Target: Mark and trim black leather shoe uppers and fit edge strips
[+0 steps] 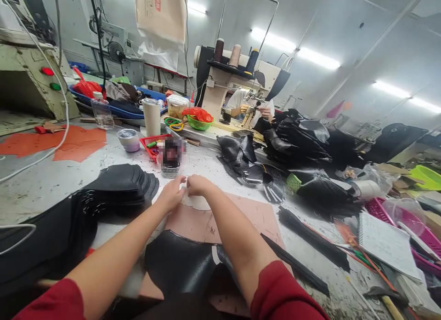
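Note:
My left hand and my right hand meet over the middle of the table, fingers bent and pinched together. What they pinch is too small or hidden to make out. Just below them lies a white piece with a wavy edge, on a pinkish board. A clear container, its upper part blurred, stands right behind my fingertips. Nearer to me, a curved black leather piece with a short white strip overlaps the board's front part.
Stacked black pieces lie at left, beside orange sheets. A lidded cup, a tall tumbler and a red basket stand behind. Black leather heaps, a notebook and a hammer are at right. Another person sits behind a sewing machine.

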Demonstrator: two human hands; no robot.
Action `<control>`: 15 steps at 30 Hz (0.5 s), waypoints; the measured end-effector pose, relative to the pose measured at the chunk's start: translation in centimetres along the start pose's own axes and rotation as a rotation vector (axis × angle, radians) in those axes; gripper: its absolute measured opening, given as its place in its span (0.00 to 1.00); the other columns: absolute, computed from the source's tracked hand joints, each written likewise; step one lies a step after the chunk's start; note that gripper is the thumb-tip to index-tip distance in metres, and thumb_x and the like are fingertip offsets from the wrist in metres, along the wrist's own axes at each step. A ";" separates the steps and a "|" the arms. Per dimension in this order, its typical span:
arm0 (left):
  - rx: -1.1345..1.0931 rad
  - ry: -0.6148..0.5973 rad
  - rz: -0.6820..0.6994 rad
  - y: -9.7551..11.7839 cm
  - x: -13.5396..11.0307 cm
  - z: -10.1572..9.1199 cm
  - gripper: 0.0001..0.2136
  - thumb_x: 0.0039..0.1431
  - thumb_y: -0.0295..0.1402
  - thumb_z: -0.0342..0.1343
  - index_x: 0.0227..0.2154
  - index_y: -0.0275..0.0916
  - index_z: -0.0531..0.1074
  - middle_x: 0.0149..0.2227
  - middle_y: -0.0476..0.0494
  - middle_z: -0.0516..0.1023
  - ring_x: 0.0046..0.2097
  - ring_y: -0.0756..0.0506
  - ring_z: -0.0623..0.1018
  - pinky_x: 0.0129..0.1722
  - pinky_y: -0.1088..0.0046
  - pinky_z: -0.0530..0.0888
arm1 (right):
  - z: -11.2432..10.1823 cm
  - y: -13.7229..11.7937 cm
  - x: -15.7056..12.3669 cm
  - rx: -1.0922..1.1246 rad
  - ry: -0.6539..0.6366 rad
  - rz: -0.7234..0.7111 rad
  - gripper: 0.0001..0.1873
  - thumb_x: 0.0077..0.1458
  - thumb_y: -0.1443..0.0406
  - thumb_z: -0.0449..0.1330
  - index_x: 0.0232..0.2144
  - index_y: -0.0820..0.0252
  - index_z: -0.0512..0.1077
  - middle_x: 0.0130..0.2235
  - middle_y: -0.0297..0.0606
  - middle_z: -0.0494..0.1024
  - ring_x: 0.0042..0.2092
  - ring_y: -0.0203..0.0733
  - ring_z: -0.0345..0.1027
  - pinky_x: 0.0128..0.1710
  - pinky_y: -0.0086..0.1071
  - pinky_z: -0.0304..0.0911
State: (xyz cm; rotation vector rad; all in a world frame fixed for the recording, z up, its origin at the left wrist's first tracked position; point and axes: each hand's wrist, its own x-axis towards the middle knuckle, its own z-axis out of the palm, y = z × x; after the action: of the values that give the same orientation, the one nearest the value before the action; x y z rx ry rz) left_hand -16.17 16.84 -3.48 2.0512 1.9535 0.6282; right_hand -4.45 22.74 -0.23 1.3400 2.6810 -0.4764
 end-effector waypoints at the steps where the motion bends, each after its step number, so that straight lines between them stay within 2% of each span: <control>1: -0.009 -0.014 0.007 0.1 0.1 0.0 0.18 0.54 0.28 0.40 0.48 0.35 0.60 0.47 0.42 0.73 0.48 0.47 0.71 0.46 0.71 0.67 | -0.1 0.0 0.1 0.006 -0.009 -0.004 0.12 0.36 0.68 0.64 0.30 0.60 0.71 0.34 0.39 0.74 0.35 0.42 0.67 0.29 0.28 0.57; 3: -0.009 -0.047 0.017 0.1 0.2 0.0 0.17 0.55 0.29 0.37 0.46 0.37 0.62 0.43 0.44 0.76 0.44 0.46 0.74 0.42 0.70 0.69 | 0.0 0.1 -0.1 0.027 0.006 -0.010 0.09 0.39 0.68 0.63 0.28 0.59 0.71 0.31 0.36 0.74 0.33 0.40 0.67 0.29 0.28 0.57; 6: 0.031 -0.101 0.060 0.0 0.0 -0.2 0.14 0.54 0.29 0.39 0.38 0.41 0.69 0.39 0.45 0.77 0.41 0.43 0.74 0.41 0.64 0.67 | 0.3 0.7 -1.9 0.068 0.105 -0.025 0.03 0.45 0.69 0.60 0.27 0.58 0.71 0.33 0.36 0.73 0.37 0.40 0.65 0.36 0.31 0.57; 8: 0.065 -0.121 0.103 0.1 -0.3 -0.4 0.12 0.51 0.28 0.43 0.31 0.42 0.71 0.39 0.46 0.77 0.43 0.41 0.72 0.44 0.62 0.64 | 0.6 1.5 -4.2 0.102 0.175 -0.048 0.02 0.45 0.70 0.61 0.24 0.59 0.70 0.37 0.37 0.72 0.42 0.41 0.63 0.41 0.33 0.55; 11: 0.094 -0.117 0.136 0.5 -0.8 -0.5 0.11 0.48 0.25 0.46 0.28 0.42 0.73 0.38 0.44 0.77 0.45 0.40 0.70 0.46 0.60 0.60 | 1.1 3.7 -9.0 0.197 0.277 -0.066 0.05 0.43 0.70 0.62 0.20 0.60 0.68 0.38 0.37 0.70 0.43 0.40 0.61 0.44 0.33 0.54; 12: 0.095 -0.110 0.140 0.7 -0.8 -0.5 0.11 0.48 0.23 0.47 0.27 0.42 0.73 0.37 0.43 0.77 0.45 0.40 0.69 0.46 0.59 0.59 | 1.2 4.6 -10.8 0.277 0.342 -0.053 0.06 0.44 0.69 0.61 0.20 0.59 0.67 0.37 0.37 0.69 0.42 0.39 0.62 0.43 0.33 0.55; 15: 0.065 -0.086 0.134 1.4 -0.6 -0.5 0.10 0.46 0.21 0.48 0.25 0.40 0.72 0.35 0.41 0.76 0.45 0.39 0.68 0.47 0.58 0.58 | 1.7 6.4 -16.1 0.931 0.759 0.086 0.10 0.44 0.62 0.61 0.19 0.58 0.63 0.29 0.32 0.67 0.31 0.35 0.62 0.33 0.31 0.58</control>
State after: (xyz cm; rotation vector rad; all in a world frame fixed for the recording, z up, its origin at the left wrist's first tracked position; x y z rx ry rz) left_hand -15.20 16.03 -2.47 2.2238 1.8242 0.5008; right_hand 10.30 13.48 0.43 2.2025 3.0355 -1.6378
